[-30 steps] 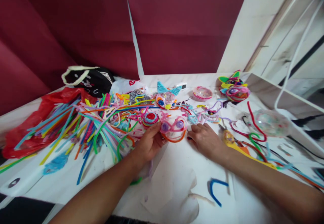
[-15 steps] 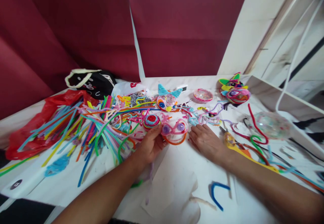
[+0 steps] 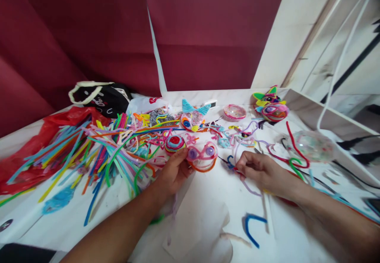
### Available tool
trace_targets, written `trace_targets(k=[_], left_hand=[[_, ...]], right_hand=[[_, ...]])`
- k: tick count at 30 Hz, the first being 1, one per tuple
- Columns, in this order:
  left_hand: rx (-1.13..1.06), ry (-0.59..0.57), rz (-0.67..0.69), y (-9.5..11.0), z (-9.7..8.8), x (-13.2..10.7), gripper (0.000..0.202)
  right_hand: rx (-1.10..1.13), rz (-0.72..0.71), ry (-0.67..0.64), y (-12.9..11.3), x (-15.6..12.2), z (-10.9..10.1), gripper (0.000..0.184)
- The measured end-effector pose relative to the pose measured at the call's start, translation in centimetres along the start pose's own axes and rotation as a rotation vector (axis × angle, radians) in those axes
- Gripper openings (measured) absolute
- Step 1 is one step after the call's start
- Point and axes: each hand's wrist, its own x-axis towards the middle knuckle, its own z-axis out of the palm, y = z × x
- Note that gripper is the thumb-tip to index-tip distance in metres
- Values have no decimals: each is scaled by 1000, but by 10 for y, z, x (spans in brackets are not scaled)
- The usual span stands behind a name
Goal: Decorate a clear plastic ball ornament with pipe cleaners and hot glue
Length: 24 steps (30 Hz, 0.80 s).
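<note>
The left hand (image 3: 175, 172) pinches the edge of a clear pipe-cleaner face (image 3: 202, 161), purple-eyed and orange-mouthed, mid-worktop (image 3: 285, 231). The right hand (image 3: 258, 170) curls beside a small dark-blue twist (image 3: 230, 162); whether it grips that, I cannot tell. Apparently a holding-and-sorting step; moving on calls for fine fingertip control.

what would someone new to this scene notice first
Probably the bright heap of fuzzy craft stems, fanned out on the left side, part of it lying on a red plastic bag. Next, near the middle, the pink-and-orange face piece with two purple eyes, held in the left hand. Behind it all, a dark red hanging fills much of the upper view.
</note>
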Motion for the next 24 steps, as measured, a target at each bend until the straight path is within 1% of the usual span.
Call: trace_targets(k=[5, 8, 10, 12, 16, 19, 24], left_hand=[[14, -23, -9, -2, -3, 2, 16], [12, -48, -15, -3, -5, 3, 19], [18, -52, -29, -4, -6, 3, 19], [25, -53, -41, -4, -7, 3, 19], [45, -53, -37, -5, -8, 3, 16], [60, -59, -29, -5, -8, 4, 15], [63, -48, -43, -6, -6, 3, 15]], right_hand=[[-20, 72, -76, 8, -9, 9, 11], [-111, 70, -95, 10, -15, 14, 6], [-210, 60, -100, 7, -20, 17, 3], [-311, 32, -96, 1, -25, 20, 6], [-441, -114, -66, -8, -28, 26, 14], [-469, -146, -70, -8, -26, 29, 14], [-438, -107, -93, -6, -23, 32, 12]])
